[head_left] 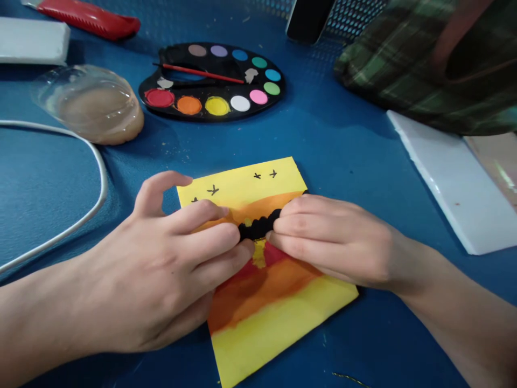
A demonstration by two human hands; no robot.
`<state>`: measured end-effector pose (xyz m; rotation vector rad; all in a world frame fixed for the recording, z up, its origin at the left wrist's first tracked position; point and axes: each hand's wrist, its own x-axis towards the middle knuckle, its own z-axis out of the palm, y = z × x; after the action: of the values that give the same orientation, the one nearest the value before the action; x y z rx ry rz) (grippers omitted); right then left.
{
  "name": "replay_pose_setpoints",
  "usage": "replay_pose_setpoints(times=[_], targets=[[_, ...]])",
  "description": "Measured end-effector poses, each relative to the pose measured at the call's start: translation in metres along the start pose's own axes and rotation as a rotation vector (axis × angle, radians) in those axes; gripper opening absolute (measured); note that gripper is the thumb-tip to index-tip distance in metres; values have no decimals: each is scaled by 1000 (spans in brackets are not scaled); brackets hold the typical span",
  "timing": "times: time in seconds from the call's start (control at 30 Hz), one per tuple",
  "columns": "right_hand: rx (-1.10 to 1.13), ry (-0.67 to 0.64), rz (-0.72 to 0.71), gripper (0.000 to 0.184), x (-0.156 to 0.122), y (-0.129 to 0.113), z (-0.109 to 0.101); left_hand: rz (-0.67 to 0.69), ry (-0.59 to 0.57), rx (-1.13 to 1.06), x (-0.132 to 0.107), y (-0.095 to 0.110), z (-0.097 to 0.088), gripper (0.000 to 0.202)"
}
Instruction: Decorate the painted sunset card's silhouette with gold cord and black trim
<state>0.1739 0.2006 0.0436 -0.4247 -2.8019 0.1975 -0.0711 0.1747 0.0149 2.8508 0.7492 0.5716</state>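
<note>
A yellow paper [278, 318] painted with orange and red bands, a black strip and small black bird marks lies on the blue table [331, 145]. My left hand [169, 258] rests on its left half, fingers stretched flat across the paint and the index finger lifted. My right hand [331, 237] lies on the right half, fingers pressed together against the black strip. The fingertips of both hands nearly meet at the middle. Neither hand holds a tool.
A black palette [214, 81] of colour wells with a red brush [202, 71] on it lies behind the paper. A clear cup of murky water [92, 102], a white cable [97, 161], a red cutter [89, 16] and white boards [448, 178] surround it. A plaid sleeve [407, 64] is at the back right.
</note>
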Motion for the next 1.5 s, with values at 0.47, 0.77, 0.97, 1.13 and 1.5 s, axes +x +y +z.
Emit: replay_pose_setpoints(times=[0.47,0.77,0.97,1.13,1.5], targets=[[177,6,422,14,6,-7,-1,13,-63,26,1,0,-3,32],[294,-121,660,14,20,-9,-6,35,-11,5,0,-3,-1,27],[301,-281,775,13,30,-7,-14,109,-55,61,-1,-6,-2,30],[312,-497,896,12,46,-2,-21,90,-19,57,-1,-6,0,33],[135,-885,722,11,78,13,-27,118,-21,93,-2,-8,0,32]])
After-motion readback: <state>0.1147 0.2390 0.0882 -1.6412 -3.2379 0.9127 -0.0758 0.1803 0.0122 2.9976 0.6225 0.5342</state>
